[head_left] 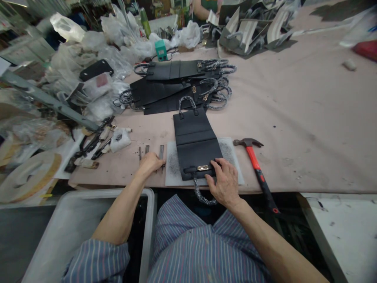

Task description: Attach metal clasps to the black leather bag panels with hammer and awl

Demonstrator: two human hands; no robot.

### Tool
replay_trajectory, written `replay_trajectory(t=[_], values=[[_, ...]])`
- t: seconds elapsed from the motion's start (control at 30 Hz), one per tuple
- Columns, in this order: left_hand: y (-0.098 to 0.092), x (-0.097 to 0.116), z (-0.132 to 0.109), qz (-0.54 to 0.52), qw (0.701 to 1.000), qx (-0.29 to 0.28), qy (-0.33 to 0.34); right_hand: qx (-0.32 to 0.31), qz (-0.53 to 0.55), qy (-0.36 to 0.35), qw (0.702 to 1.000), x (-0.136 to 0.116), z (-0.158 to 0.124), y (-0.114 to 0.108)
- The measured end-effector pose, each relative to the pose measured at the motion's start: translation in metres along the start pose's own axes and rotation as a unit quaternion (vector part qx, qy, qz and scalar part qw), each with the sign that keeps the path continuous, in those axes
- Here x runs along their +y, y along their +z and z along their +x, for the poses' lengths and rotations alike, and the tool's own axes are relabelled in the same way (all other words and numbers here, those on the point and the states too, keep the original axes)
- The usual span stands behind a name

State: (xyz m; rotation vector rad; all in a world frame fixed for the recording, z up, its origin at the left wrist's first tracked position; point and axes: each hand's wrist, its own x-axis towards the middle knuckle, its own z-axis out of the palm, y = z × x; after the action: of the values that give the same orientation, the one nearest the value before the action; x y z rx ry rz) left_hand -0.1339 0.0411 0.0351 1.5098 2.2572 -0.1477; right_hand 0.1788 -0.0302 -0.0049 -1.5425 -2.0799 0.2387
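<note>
Pressing down on the near end of a black leather handbag panel [196,147], the right hand [225,184] sits spread across a narrow strap and a gold clasp [203,168], fingers flat and pinching nothing; the panel lies lengthwise on a dusty grey-white mat [231,157] at the near edge of the desk [303,118]; a braided handle [204,194] hangs off the near end, over the desk edge, and a matching handle [187,103] arches at the far end; over on the left, the left hand [150,164] rests palm-down on the desk, fingers loosely curled and holding nothing; just beyond it stand three slim metal blades [150,155], and the rightmost one seems to touch the fingertips, though that is hard to call from this view; to the right of the mat lies a claw hammer [253,161] with a red-and-black handle, head pointing far; further out, more black bag panels [176,90] with braided handles lie overlapped; behind them sits a small green box [161,50] among heaped clear plastic bags [88,59]; at the far right, grey and white cut pieces [247,33] pile up, with a co-worker's forearm [200,10] beyond; below the desk on the near left sits a grey plastic bin [88,220].
</note>
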Motion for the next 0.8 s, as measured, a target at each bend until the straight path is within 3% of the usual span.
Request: replay_trajectory(t=[0.13, 0.23, 0.3, 0.37, 0.43, 0.53, 0.63, 0.8], values=[[-0.001, 0.0, 0.005, -0.013, 1.0, 0.004, 0.001, 0.0, -0.004, -0.003, 1.0, 0.001, 0.0, 0.001], [0.004, -0.011, 0.001, -0.186, 0.982, -0.005, -0.022, 0.001, -0.004, -0.005, 1.0, 0.0, 0.0, 0.0], [0.009, -0.019, -0.007, -0.371, 0.928, -0.013, -0.027, -0.007, -0.009, -0.003, 1.0, 0.0, 0.001, -0.001], [0.014, -0.023, -0.018, -0.527, 0.85, -0.006, -0.006, -0.023, -0.016, -0.004, 1.0, 0.0, 0.003, -0.005], [0.019, -0.02, -0.03, -0.615, 0.788, 0.01, 0.027, -0.043, -0.027, -0.012, 0.999, 0.0, 0.008, -0.01], [0.03, -0.006, -0.046, -0.668, 0.74, 0.037, 0.07, -0.063, -0.038, -0.023, 0.997, 0.005, 0.021, -0.016], [0.044, 0.011, -0.055, -0.675, 0.727, 0.061, 0.111, -0.037, 0.01, -0.004, 0.999, 0.015, 0.033, -0.016], [0.06, 0.028, -0.064, -0.635, 0.749, 0.079, 0.171, 0.024, 0.117, 0.015, 0.993, 0.031, 0.037, -0.005]])
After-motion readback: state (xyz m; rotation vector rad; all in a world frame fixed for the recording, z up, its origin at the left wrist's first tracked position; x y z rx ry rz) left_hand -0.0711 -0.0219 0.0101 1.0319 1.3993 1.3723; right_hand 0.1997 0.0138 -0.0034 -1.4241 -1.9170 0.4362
